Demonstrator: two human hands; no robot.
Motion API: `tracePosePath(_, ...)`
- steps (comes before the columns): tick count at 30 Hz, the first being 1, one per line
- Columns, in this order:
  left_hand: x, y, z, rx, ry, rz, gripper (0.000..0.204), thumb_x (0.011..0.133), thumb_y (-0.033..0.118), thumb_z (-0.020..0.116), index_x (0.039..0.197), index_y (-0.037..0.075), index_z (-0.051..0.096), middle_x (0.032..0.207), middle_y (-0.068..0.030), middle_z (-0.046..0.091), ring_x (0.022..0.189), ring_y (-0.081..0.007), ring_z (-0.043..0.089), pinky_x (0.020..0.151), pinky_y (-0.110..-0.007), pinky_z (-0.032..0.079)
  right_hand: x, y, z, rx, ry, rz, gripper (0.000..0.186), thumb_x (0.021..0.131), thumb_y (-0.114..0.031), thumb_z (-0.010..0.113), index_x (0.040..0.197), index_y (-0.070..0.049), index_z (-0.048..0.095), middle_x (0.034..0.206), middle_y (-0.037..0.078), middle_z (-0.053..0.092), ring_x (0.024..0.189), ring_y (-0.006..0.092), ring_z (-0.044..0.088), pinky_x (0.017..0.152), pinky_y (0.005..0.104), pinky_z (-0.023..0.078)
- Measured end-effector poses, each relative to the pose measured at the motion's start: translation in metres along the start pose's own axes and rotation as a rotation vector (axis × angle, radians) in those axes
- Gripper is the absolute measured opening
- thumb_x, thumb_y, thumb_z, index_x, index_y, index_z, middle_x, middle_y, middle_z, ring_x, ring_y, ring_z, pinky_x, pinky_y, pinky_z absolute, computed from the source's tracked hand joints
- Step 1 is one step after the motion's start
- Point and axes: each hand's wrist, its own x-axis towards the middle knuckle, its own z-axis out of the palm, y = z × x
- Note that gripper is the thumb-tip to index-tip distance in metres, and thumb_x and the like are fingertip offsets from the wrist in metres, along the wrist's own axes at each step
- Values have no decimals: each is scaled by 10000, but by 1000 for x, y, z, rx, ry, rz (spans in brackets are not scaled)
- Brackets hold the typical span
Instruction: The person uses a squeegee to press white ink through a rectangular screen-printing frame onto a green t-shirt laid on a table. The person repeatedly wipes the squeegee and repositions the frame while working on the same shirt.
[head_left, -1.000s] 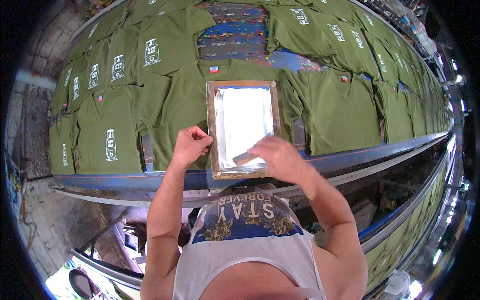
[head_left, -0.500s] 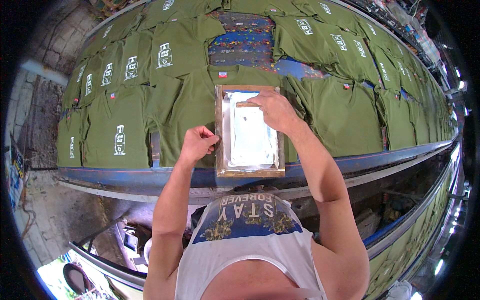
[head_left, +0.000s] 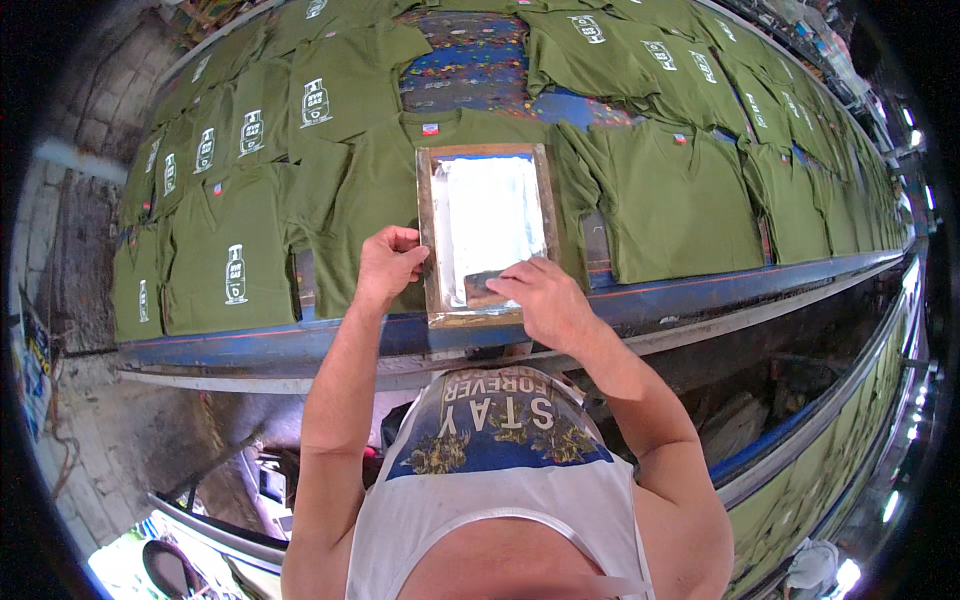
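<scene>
A wooden-framed printing screen (head_left: pixel 427 200) lies on an olive green T-shirt (head_left: pixel 375 170), its mesh spread with white ink (head_left: pixel 490 205). With thumb and fingers closed, my left hand (head_left: pixel 388 268) grips the left rail of the frame. My right hand (head_left: pixel 548 305) holds a squeegee (head_left: pixel 482 290) at the near end of the screen, its fingers closed over the top. Part of the squeegee is hidden by those fingers. The shirt's collar shows beyond the frame.
Rows of green T-shirts cover the long blue table (head_left: pixel 400 328); several carry a white bottle-shaped print (head_left: pixel 235 275). A plain shirt (head_left: pixel 680 210) lies to the right. Colourful ink spots mark the bare table strip (head_left: pixel 465 75). A second shirt-covered table (head_left: pixel 850 480) stands behind at right.
My right hand has drawn the squeegee from the far end of the screen to the near end. My left hand stays at the frame's left rail. The view has shifted slightly.
</scene>
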Motion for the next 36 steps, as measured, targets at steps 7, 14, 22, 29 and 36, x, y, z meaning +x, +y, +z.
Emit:
tracePosePath(7,-13,-22,33,249,291,275,451,964,-2,827,1401,-76,749,1142,-140,857,967,-199,815,917,-344,654,-29,-16,4,34,-77,-7,459,852,-16,812,1308,-67,807,1283,131,746,1201,360,691,1085,479,578)
tracePosePath(14,-31,-37,59,476,438,546,630,909,14,837,1520,-13,684,1316,-202,795,1186,-321,775,1064,-437,614,-47,3,-19,206,47,-1,426,933,-150,871,1337,-48,782,1330,143,740,1240,389,678,1111,503,557)
tracePosePath(22,-33,-45,59,555,433,745,557,884,-31,777,1432,35,708,1347,-236,739,1295,-467,672,1157,-551,521,-67,40,-31,293,213,93,429,957,-68,832,1378,-28,758,1380,172,728,1277,406,675,1138,490,552)
tracePosePath(29,-53,-44,60,535,490,878,420,920,-39,782,1329,53,777,1416,-263,721,1337,-455,661,1153,-528,532,-69,55,4,640,433,438,570,1042,-11,743,1599,-30,620,1431,179,699,1367,268,673,1187,393,528)
tracePosePath(36,-69,-29,76,313,460,876,334,916,-79,779,1231,31,797,1438,-279,685,1329,-448,659,1169,-513,514,-71,62,16,977,395,618,552,1162,-109,663,1670,61,527,1550,97,667,1377,171,628,1200,342,490)
